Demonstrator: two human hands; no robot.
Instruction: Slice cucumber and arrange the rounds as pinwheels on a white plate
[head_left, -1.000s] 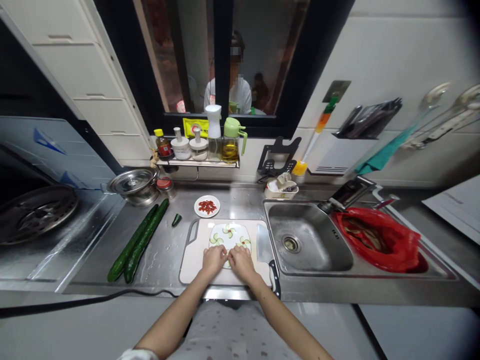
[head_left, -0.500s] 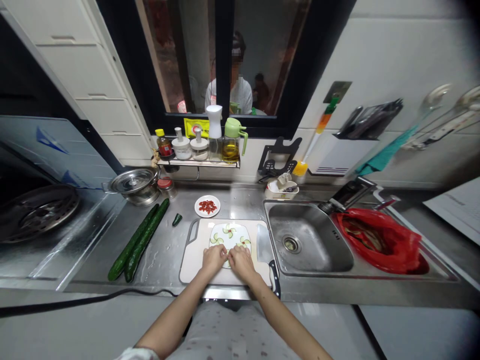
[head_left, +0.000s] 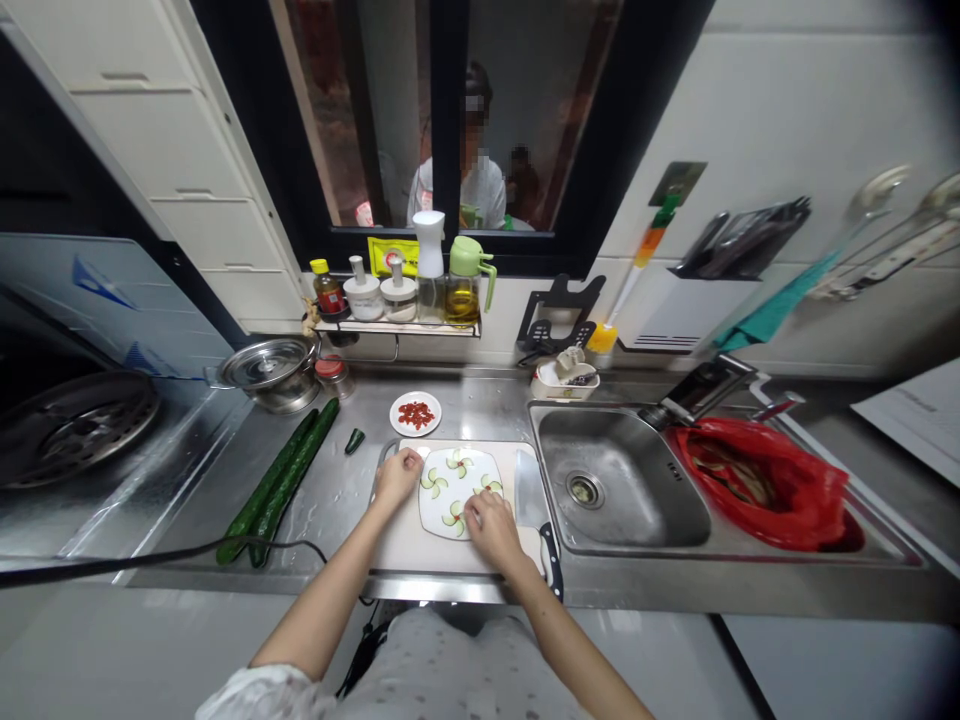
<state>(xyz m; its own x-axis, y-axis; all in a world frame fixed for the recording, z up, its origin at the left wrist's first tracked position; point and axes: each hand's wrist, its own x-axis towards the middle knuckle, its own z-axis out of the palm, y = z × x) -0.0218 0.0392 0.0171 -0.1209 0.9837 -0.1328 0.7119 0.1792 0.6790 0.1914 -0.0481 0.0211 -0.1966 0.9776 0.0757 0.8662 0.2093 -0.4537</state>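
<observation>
A white square plate (head_left: 442, 460) lies on a pale cutting board (head_left: 401, 550) and carries several pinwheels of thin cucumber slices (head_left: 433, 483), some with red centres. My right hand (head_left: 493, 525) is over the plate's lower right, its curled fingertips beside the nearest pinwheel (head_left: 454, 517). Just off the plate's left edge, above the board, is my left hand (head_left: 397, 480), with thumb and fingers drawn together. Whatever either hand holds is too small to make out. Behind the board a small white dish (head_left: 397, 425) contains red dried berries (head_left: 415, 413).
A knife (head_left: 550, 555) lies along the board's right side, beside the sink (head_left: 622, 470). Two cucumbers (head_left: 289, 480) and a cut cucumber end (head_left: 354, 440) are at left. A lidded pot (head_left: 281, 375) stands behind them. A red bag (head_left: 810, 490) occupies the right basin.
My left hand has moved left and away from me, off the plate. My right hand has shifted slightly right and nearer me, uncovering the nearest pinwheel and its red centre.
</observation>
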